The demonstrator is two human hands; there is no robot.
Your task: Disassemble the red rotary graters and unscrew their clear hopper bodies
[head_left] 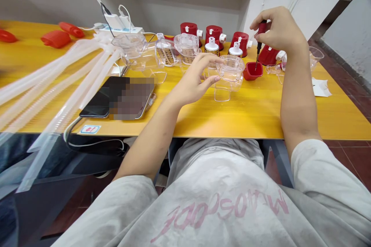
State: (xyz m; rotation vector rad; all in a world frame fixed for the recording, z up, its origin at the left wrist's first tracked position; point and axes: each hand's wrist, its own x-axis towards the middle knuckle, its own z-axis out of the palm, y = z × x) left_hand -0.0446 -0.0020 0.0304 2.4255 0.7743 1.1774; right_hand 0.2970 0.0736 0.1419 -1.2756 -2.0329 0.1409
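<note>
In the head view, my right hand (pixel 279 27) is raised, closed on a screwdriver (pixel 262 27) with a dark red handle. The shaft points straight down, and its tip is inside a small red cup (pixel 252 71). My left hand (pixel 198 79) curves its thumb and fingers around the left side of a clear plastic housing (pixel 232 73), which stands on the table. Just behind the housing are white-topped cylinders (pixel 235 49) with metal sides. What lies in the cup is too small to make out.
Red housings (pixel 213 34) line the back of the table (pixel 199 119). More clear plastic parts (pixel 130 46) sit left of centre. A phone (pixel 104 96), long translucent strips (pixel 43 73), red pieces (pixel 56 39) and a power strip (pixel 118 27) occupy the left. A white paper scrap (pixel 321 87) lies right.
</note>
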